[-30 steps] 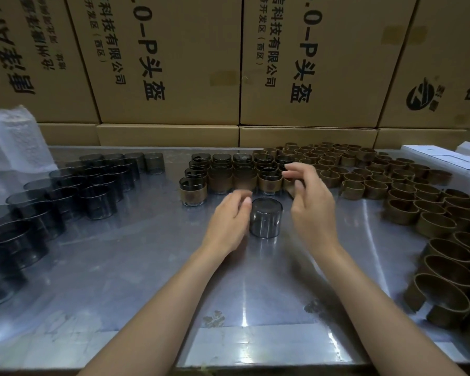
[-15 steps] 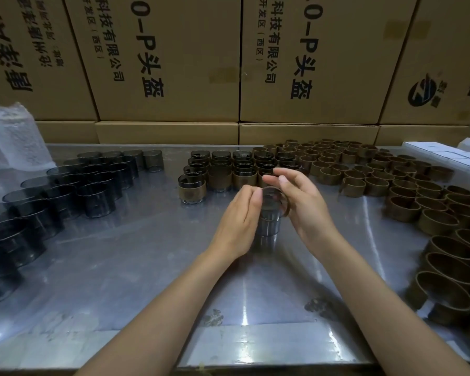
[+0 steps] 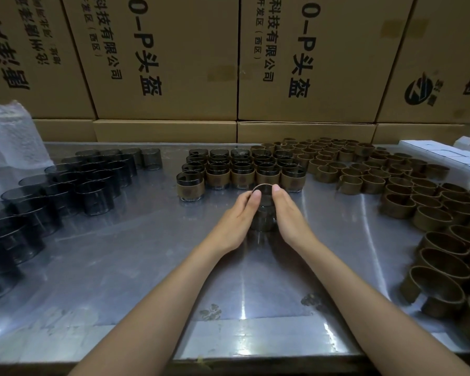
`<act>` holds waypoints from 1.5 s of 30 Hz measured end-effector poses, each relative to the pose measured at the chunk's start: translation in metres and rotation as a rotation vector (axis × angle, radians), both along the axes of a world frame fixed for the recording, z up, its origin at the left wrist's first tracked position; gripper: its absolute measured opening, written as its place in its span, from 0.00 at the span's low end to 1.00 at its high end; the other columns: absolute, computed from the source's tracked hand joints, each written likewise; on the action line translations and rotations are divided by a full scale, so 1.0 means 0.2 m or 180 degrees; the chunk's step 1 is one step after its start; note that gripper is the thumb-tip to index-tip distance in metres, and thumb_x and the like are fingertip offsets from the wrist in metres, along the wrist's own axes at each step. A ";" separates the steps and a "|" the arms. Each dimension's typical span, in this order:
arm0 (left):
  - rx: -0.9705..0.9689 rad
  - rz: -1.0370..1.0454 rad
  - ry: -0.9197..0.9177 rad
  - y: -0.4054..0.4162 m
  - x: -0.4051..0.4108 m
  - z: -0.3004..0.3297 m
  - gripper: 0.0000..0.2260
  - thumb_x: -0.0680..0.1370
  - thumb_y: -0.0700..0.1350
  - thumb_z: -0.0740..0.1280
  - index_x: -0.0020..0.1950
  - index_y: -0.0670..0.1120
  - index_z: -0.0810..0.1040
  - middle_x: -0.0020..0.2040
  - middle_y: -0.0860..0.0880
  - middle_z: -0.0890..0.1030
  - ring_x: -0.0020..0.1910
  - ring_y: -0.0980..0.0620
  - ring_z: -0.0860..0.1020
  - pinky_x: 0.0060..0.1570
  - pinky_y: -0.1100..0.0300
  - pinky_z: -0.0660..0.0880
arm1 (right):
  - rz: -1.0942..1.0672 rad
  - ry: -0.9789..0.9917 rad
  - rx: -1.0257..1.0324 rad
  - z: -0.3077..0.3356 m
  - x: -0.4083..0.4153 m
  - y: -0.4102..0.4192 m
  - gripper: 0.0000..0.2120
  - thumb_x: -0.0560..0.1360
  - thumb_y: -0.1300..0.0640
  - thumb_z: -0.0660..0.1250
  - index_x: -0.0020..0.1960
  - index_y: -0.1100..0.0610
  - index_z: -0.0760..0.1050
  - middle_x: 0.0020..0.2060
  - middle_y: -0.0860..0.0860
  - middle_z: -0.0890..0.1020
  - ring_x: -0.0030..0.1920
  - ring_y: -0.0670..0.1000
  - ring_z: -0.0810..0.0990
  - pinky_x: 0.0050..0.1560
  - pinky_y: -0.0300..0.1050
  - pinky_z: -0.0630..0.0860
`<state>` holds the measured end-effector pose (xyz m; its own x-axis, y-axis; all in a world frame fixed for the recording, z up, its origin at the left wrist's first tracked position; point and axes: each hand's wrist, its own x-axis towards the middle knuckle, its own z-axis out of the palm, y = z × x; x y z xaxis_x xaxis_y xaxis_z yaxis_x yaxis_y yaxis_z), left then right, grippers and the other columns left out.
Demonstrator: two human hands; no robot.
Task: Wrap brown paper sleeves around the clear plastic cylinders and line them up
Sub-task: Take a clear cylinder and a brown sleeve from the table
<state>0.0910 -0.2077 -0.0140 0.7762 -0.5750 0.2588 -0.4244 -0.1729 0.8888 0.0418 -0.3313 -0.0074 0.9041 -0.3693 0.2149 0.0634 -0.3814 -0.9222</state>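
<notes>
My left hand (image 3: 235, 217) and my right hand (image 3: 289, 213) cup a clear plastic cylinder (image 3: 263, 221) that stands on the metal table (image 3: 147, 253). A brown paper sleeve (image 3: 263, 186) sits around the cylinder's top, with both thumbs at its rim. The fingers behind the cylinder are hidden. Just beyond the hands stand rows of wrapped cylinders (image 3: 242, 175). Bare clear cylinders (image 3: 92, 191) are grouped at the left. Loose brown sleeves (image 3: 391, 183) lie spread over the right.
Large cardboard boxes (image 3: 174, 63) form a wall behind the table. A crumpled plastic bag (image 3: 8, 137) sits at the far left, and white boxes (image 3: 445, 154) at the far right. More sleeves (image 3: 440, 267) crowd the right edge.
My right hand brought a sleeve from the right pile over the cylinder. Both hands have closed in around the cylinder, and the sleeve now sits on its top.
</notes>
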 end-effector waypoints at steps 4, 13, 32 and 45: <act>0.0022 0.0182 0.0005 -0.01 0.02 0.01 0.32 0.76 0.66 0.48 0.70 0.49 0.71 0.67 0.51 0.75 0.68 0.56 0.70 0.71 0.52 0.63 | -0.0055 -0.0016 -0.0056 -0.01 0.01 0.00 0.26 0.81 0.40 0.46 0.74 0.50 0.63 0.72 0.48 0.68 0.73 0.49 0.63 0.73 0.47 0.58; -0.0443 0.0191 0.0748 0.01 0.05 0.04 0.22 0.81 0.59 0.56 0.62 0.44 0.76 0.58 0.47 0.81 0.59 0.53 0.79 0.64 0.51 0.73 | -0.0111 -0.0205 0.0280 0.01 0.01 0.03 0.19 0.83 0.44 0.47 0.63 0.50 0.70 0.55 0.46 0.76 0.59 0.46 0.72 0.56 0.39 0.64; -0.0255 0.0110 0.1564 0.05 0.05 0.08 0.20 0.73 0.63 0.67 0.49 0.46 0.82 0.43 0.50 0.86 0.43 0.57 0.84 0.39 0.69 0.77 | -0.0221 -0.0673 0.0699 -0.01 0.01 0.03 0.13 0.83 0.52 0.52 0.60 0.49 0.73 0.53 0.44 0.77 0.57 0.44 0.76 0.60 0.43 0.74; -0.0685 -0.0380 0.2432 0.12 0.06 0.11 0.33 0.63 0.62 0.74 0.60 0.42 0.78 0.55 0.46 0.84 0.55 0.52 0.82 0.55 0.60 0.76 | 0.1166 0.0945 0.2063 0.09 -0.07 -0.11 0.32 0.65 0.38 0.69 0.59 0.61 0.76 0.54 0.57 0.83 0.54 0.54 0.83 0.56 0.46 0.76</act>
<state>0.1030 -0.1828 0.0075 0.7199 -0.6633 -0.2045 0.3100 0.0436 0.9497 0.0284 -0.3540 0.0110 0.9778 -0.0069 -0.2095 -0.2021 0.2337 -0.9511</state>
